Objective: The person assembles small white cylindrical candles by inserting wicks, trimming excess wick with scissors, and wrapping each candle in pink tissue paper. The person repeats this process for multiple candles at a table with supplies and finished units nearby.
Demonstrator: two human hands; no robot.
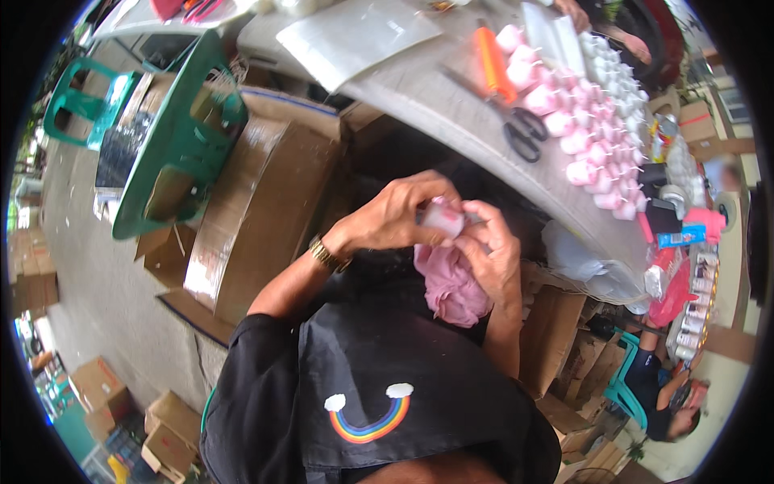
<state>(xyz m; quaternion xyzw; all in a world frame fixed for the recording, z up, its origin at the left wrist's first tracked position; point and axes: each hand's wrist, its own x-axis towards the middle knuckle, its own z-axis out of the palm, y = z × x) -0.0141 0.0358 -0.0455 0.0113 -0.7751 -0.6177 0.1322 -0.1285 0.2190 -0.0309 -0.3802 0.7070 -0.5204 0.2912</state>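
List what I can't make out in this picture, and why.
All in the head view:
- Candle: partly covered by the fingers of the left hand and right hand.
- Pink cloth: its upper end is hidden behind the candle and right hand, so its hold is unclear.
- Co-worker's hand: cut off by the upper edge.
- Row of small white things: too small and blurred.

One pale cylinder point(443, 221), one pink cloth point(453, 292), one wristwatch point(324, 254), pink and white candles point(574, 143) — dozens
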